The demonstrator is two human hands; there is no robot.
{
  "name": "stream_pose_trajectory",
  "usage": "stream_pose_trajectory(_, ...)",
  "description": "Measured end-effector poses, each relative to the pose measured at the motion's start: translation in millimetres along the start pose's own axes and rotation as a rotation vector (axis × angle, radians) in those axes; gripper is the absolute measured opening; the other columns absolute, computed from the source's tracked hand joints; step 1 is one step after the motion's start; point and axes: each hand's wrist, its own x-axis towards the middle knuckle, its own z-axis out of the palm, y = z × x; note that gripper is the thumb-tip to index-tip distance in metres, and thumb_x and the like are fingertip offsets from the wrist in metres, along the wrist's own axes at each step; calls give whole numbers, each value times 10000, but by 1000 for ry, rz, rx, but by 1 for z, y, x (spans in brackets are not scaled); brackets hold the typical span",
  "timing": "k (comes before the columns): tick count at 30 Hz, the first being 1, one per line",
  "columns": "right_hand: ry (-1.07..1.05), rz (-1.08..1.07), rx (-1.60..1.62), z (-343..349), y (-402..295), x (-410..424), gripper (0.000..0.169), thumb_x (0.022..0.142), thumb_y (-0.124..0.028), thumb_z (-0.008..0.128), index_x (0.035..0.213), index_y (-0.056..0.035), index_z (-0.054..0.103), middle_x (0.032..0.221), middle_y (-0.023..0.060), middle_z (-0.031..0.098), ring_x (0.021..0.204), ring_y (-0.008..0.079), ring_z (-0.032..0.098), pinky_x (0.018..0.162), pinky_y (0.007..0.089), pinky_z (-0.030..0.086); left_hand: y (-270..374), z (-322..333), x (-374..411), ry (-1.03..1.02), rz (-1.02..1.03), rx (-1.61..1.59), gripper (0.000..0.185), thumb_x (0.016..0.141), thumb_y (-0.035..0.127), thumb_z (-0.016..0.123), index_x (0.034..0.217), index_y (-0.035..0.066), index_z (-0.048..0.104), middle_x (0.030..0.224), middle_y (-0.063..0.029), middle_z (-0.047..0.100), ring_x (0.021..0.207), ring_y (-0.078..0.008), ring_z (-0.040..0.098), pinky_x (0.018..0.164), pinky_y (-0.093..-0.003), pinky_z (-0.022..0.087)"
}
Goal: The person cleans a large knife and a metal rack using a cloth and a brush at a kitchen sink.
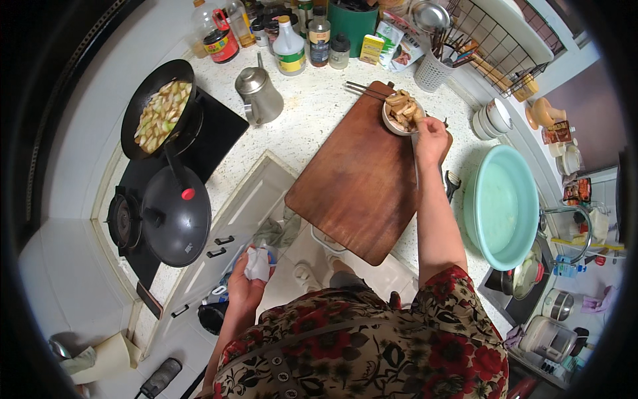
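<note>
My left hand (246, 279) grips a crumpled white tissue (257, 263) in front of the cabinets. At the far end of the wooden cutting board (356, 174) stands a small white bowl (397, 130) heaped with browned food pieces (401, 110). The fingers of my right hand (431, 138) are bunched at the bowl's right edge, against the food. Whether they pinch a piece or the rim is too small to tell. Dark chopsticks (364, 89) lie to the left of the bowl, across the board's far edge.
Left, a wok (128, 127) of chopped, sauced food sits on the stove, near a black lid (174, 224). A metal pot (261, 95) and several bottles (290, 47) stand behind. To the right are a water-filled green basin (476, 209), stacked bowls (491, 119) and a chopsticks holder (432, 72).
</note>
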Motion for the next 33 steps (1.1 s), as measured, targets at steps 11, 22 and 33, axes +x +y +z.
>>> stream_pose_trajectory(11, -277, 246, 415, -23, -113, -78, 37, 853, -41, 671, 856, -4, 669, 1009, 27, 608, 951, 117, 553, 880, 247, 417, 25, 36, 3, -170, 53, -44, 424, 1005, 351, 415, 1349, 109, 469, 1247, -108, 577, 1094, -268, 579, 898, -435, 474)
stream_pose_trajectory(22, -931, 202, 506, -18, -244, -174, 32, 828, -9, 672, 859, -17, 676, 1051, 44, 581, 985, 135, 537, 881, 272, 432, 33, 95, -2, -484, -26, -155, 510, 1025, 392, 296, 1398, 69, 424, 1309, -116, 531, 1200, -250, 508, 1022, -430, 385)
stream_pose_trajectory(33, -986, -716, -214, 8, -251, -270, 166, 696, -173, 758, 819, -72, 712, 1358, 59, 494, 1284, 294, 415, 1106, 565, 205, 28, 93, -39, -425, 215, -58, 419, 1013, 176, 354, 1403, 32, 401, 1348, -105, 491, 1205, -207, 507, 1016, -364, 417)
